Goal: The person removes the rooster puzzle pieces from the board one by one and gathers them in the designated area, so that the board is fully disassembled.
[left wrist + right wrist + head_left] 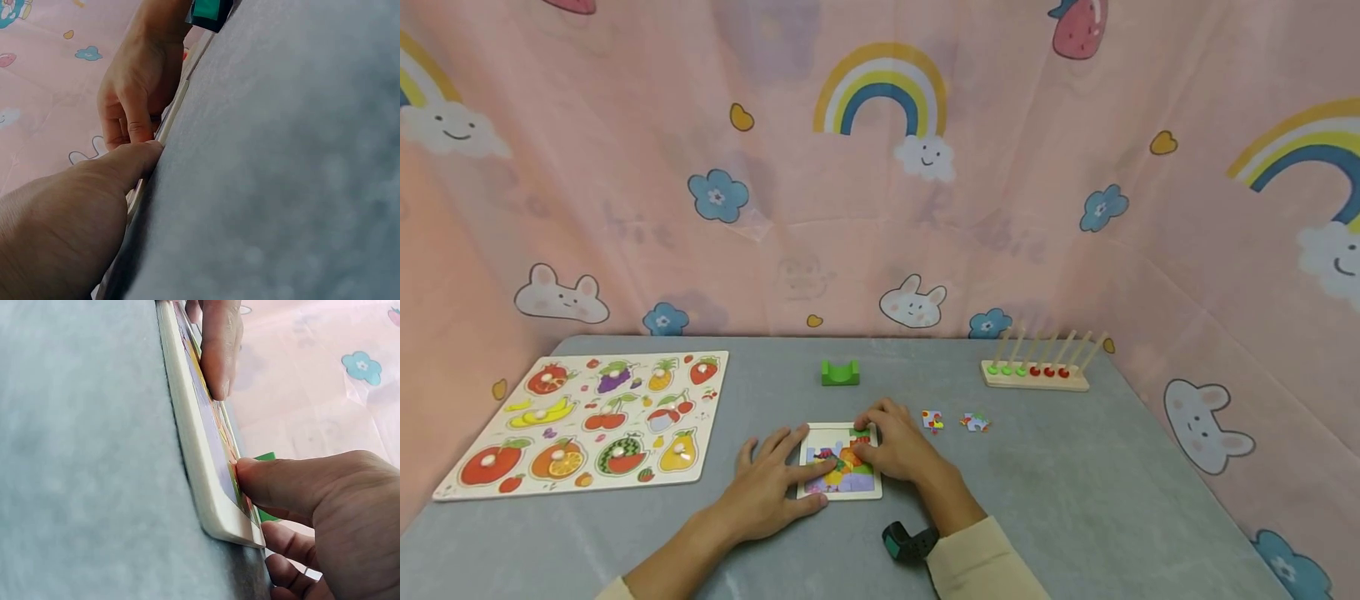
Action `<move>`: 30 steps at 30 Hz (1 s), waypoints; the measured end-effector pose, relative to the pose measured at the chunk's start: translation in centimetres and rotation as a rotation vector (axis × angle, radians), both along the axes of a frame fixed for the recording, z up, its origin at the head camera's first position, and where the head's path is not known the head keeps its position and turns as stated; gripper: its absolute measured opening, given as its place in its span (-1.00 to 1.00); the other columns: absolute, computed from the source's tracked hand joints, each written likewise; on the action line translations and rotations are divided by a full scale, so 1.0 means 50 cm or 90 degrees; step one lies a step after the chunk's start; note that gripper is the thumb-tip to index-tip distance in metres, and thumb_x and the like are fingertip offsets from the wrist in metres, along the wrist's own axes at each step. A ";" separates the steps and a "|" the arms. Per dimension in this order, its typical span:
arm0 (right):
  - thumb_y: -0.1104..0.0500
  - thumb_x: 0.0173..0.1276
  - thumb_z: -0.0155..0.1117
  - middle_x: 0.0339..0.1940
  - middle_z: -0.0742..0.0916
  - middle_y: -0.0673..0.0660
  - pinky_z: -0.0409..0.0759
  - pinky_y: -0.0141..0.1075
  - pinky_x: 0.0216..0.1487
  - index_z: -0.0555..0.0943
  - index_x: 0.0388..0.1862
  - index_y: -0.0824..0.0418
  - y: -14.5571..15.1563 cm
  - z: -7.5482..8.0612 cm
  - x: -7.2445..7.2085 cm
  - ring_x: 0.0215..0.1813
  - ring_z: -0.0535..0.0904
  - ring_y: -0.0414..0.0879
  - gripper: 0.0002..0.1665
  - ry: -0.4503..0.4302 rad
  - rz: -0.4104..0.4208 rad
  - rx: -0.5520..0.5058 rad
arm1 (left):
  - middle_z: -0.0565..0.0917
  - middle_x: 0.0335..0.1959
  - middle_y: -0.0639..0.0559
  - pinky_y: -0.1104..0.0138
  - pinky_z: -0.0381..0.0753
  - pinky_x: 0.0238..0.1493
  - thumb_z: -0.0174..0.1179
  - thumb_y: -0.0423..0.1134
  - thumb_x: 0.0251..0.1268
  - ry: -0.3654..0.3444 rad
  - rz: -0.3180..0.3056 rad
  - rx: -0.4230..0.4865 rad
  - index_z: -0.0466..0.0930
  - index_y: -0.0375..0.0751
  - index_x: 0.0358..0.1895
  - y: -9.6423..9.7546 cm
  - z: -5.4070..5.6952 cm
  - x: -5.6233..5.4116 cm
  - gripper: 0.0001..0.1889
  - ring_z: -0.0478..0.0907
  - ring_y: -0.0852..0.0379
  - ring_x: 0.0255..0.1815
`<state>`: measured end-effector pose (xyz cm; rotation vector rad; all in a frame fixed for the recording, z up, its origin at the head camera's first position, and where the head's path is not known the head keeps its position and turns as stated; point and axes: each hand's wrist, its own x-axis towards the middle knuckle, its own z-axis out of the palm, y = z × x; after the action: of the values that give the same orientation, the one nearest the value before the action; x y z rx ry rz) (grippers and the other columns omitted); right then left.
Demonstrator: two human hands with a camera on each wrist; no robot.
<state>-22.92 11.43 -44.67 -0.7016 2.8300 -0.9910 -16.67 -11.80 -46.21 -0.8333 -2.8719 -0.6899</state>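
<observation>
The left hand [767, 492], fingers extended, presses the puzzle tray [850, 497] from its left; the right hand [898, 446], thumb and fingers bent, grips its far right corner. The tray lies flat between them on the counter [1060, 500], near edge facing the person; it looks almost square, its long axis unclear. Colourful picture pieces [853, 482] fill much of it. Right of the tray lie two loose pieces [932, 419]; beyond it, a green block [840, 378]; left, a fruit board [642, 421]; far right, a peg rack [1036, 381] holding green and red beads [1049, 372].
</observation>
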 end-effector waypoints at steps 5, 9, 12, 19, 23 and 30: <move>0.11 0.22 0.40 -0.12 0.47 -0.02 0.38 -0.04 0.05 0.59 -0.21 0.08 0.000 -0.001 -0.003 0.04 0.36 0.01 -0.80 0.010 0.004 -0.020 | 0.23 0.44 -0.20 -0.38 -0.15 0.16 0.14 0.25 0.26 -0.004 0.000 -0.001 0.56 0.28 0.24 -0.001 0.003 0.001 -0.51 0.09 -0.30 0.40; 0.15 0.18 0.41 -0.14 0.48 -0.03 0.38 -0.06 0.03 0.56 -0.27 0.08 0.003 -0.004 -0.001 0.00 0.37 -0.01 -0.80 0.041 0.013 -0.038 | 0.23 0.44 -0.19 -0.39 -0.15 0.15 0.14 0.25 0.26 -0.002 -0.002 -0.003 0.56 0.27 0.24 0.000 0.004 0.000 -0.51 0.09 -0.31 0.40; 0.16 0.16 0.41 -0.13 0.53 -0.03 0.38 -0.06 0.03 0.58 -0.25 0.10 0.005 -0.008 -0.001 -0.02 0.39 -0.03 -0.80 0.066 0.023 -0.034 | 0.23 0.43 -0.20 -0.38 -0.16 0.16 0.16 0.24 0.26 -0.001 -0.002 -0.002 0.56 0.27 0.23 0.001 0.004 0.001 -0.51 0.09 -0.31 0.40; 0.14 0.17 0.37 -0.09 0.53 0.01 0.38 -0.03 0.08 0.62 -0.09 0.14 0.008 -0.006 0.004 0.05 0.38 0.00 -0.69 0.060 0.022 -0.018 | 0.23 0.44 -0.19 -0.38 -0.16 0.16 0.16 0.23 0.26 -0.003 -0.002 -0.003 0.57 0.27 0.23 0.001 0.004 0.001 -0.51 0.08 -0.30 0.40; 0.15 0.15 0.38 -0.11 0.53 0.01 0.38 -0.03 0.07 0.60 -0.11 0.14 0.008 -0.006 0.003 0.02 0.38 -0.01 -0.69 0.066 0.023 -0.026 | 0.23 0.44 -0.18 -0.37 -0.16 0.16 0.16 0.23 0.26 -0.002 -0.002 -0.004 0.57 0.27 0.23 0.002 0.003 0.000 -0.52 0.09 -0.30 0.40; 0.14 0.09 0.42 -0.14 0.58 -0.02 0.42 -0.07 0.05 0.61 -0.13 0.13 0.006 -0.010 0.003 -0.03 0.46 -0.05 -0.66 0.098 0.023 -0.035 | 0.22 0.44 -0.18 -0.37 -0.17 0.16 0.16 0.23 0.26 -0.004 0.000 -0.001 0.57 0.27 0.23 0.001 0.001 0.001 -0.52 0.08 -0.30 0.41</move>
<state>-22.79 11.71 -45.19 -0.8685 2.9177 -1.0562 -16.62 -11.75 -46.17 -0.8328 -2.8785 -0.6917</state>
